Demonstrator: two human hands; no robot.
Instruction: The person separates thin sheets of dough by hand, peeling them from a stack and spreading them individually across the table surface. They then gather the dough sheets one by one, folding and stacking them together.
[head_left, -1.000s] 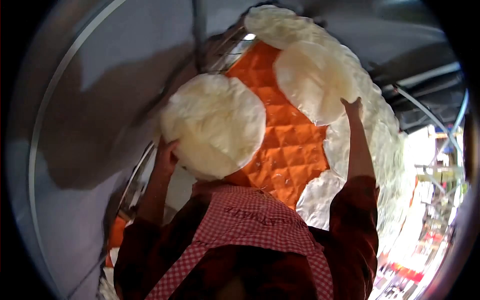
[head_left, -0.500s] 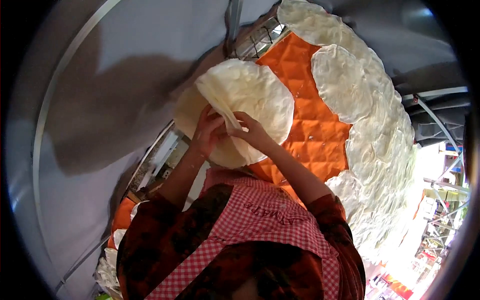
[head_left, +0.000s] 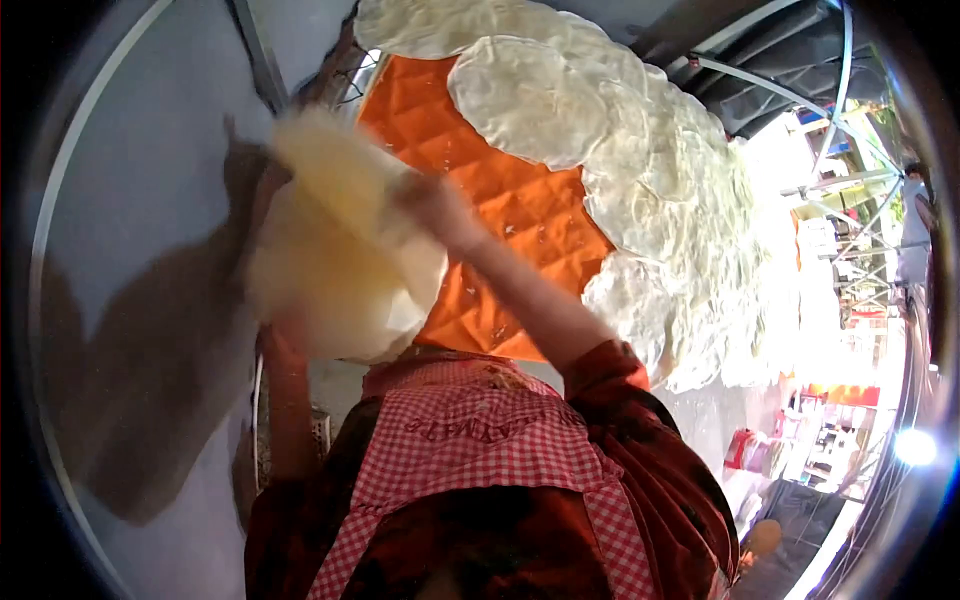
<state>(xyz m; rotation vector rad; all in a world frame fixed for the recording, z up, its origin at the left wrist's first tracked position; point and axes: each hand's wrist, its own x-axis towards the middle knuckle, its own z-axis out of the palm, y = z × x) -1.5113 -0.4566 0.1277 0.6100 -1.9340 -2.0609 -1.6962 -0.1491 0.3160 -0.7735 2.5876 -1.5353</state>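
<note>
In the head view, motion blur smears the pale held sheets (head_left: 345, 280), which hide part of the orange cloth (head_left: 520, 220) in front of the body. The left hand (head_left: 284, 335) is at their lower edge, blurred and partly covered; the right hand (head_left: 432, 208) is against their right side, fingers lost in blur. How far either is closed, or grips, I cannot tell. Glare washes out the overlapping spread sheets (head_left: 680, 190) towards the right.
</note>
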